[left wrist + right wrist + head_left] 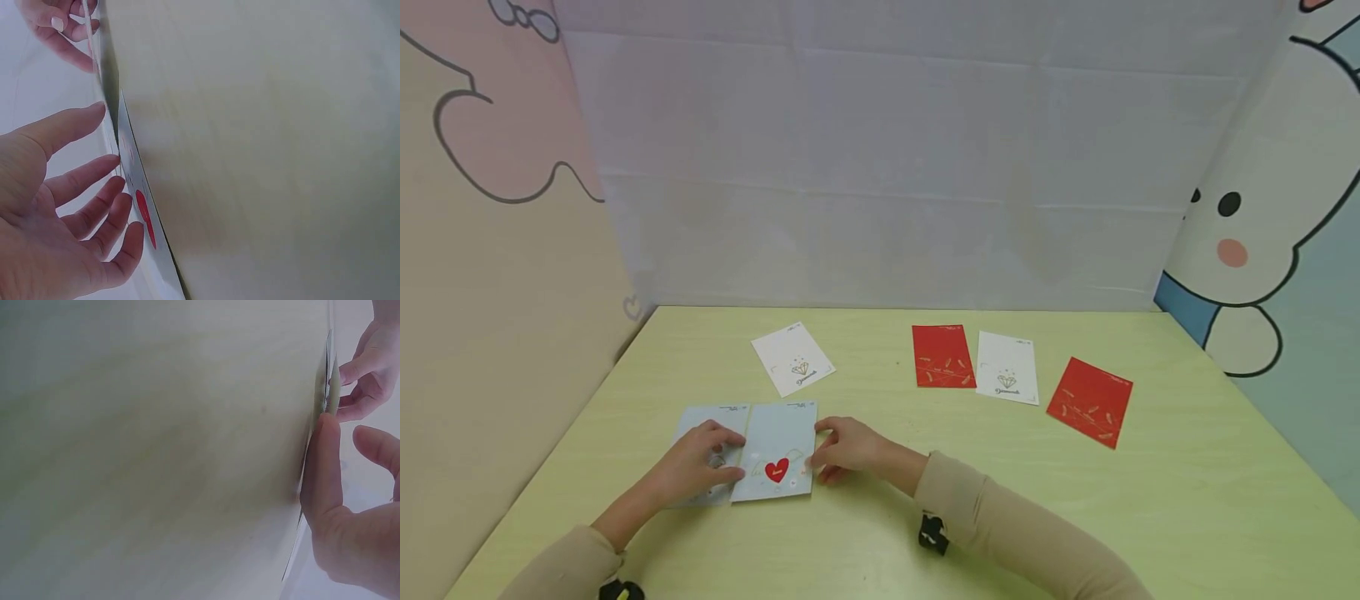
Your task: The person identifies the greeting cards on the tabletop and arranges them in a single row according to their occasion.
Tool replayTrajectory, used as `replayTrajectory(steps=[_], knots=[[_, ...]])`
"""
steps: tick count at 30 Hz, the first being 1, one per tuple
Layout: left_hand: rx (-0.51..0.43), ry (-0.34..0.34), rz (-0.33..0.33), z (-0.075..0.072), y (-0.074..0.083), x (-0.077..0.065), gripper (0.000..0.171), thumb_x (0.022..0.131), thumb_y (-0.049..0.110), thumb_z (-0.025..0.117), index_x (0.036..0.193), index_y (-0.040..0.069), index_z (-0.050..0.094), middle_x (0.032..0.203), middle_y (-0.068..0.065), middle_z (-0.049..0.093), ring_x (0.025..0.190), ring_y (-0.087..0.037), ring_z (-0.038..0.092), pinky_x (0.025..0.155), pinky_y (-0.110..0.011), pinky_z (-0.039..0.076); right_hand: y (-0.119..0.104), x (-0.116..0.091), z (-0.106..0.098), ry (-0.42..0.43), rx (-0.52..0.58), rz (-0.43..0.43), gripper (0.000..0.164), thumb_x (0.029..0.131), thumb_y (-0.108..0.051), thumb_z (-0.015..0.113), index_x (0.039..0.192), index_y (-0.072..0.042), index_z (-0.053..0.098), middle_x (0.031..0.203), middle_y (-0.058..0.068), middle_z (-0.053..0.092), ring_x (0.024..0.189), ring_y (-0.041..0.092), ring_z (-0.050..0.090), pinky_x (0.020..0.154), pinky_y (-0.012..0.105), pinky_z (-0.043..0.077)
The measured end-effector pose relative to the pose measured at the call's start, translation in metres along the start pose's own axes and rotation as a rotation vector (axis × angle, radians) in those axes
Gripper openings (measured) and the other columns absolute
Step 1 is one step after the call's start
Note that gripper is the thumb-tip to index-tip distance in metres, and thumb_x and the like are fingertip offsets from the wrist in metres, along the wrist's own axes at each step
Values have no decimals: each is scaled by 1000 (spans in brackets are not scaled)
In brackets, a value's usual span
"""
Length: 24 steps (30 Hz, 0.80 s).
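Observation:
In the head view, a pale card with a red heart (777, 470) lies at the front left of the table, its printed side up. My left hand (698, 462) has its thumb and a fingertip at the card's left edge; in the left wrist view its other fingers (103, 231) are loosely bent. At the right edge sits my right hand (848, 446), thumb touching the border, another finger (377, 450) standing apart in the right wrist view. Beneath the left hand lies another pale card (698, 417), partly covered. Whether either hand pinches the heart card's edge is hard to see.
Farther back lie a white diamond card (784, 354), a red card (942, 350) touching or nearly touching a second white diamond card (1006, 362), and another red card (1093, 400) to the right. A white sheet (880, 167) hangs behind the yellow table (985, 442).

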<state>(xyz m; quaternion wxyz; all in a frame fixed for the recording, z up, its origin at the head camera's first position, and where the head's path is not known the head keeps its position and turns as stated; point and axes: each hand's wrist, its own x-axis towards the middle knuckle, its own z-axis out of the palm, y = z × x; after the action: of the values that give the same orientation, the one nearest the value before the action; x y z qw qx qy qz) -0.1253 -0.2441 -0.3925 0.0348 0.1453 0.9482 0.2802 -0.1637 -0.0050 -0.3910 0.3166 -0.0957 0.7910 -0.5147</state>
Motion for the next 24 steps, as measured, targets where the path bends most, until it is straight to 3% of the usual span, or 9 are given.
replayTrajectory(steps=[5, 14, 24], knots=[[-5, -6, -39, 1, 2, 1, 38, 67, 18, 76, 99, 4, 61, 91, -2, 48, 84, -20, 46, 69, -35, 40, 0, 2, 0, 3, -30, 19, 54, 78, -12, 68, 125, -3, 43, 79, 7, 54, 57, 19, 59, 53, 26, 49], [41, -28, -40, 2, 1, 5, 56, 66, 20, 77, 113, -2, 56, 91, -3, 47, 83, -19, 44, 68, -32, 39, 1, 5, 1, 1, -22, 25, 54, 78, -13, 67, 125, -4, 43, 80, 8, 53, 57, 19, 59, 52, 26, 49], [74, -51, -51, 4, -1, 7, 57, 66, 22, 77, 113, -3, 56, 92, -3, 47, 84, -19, 44, 68, -32, 40, 0, 5, 3, -24, -5, 13, 54, 79, -12, 66, 126, -3, 41, 78, 5, 58, 56, 19, 59, 52, 26, 49]])
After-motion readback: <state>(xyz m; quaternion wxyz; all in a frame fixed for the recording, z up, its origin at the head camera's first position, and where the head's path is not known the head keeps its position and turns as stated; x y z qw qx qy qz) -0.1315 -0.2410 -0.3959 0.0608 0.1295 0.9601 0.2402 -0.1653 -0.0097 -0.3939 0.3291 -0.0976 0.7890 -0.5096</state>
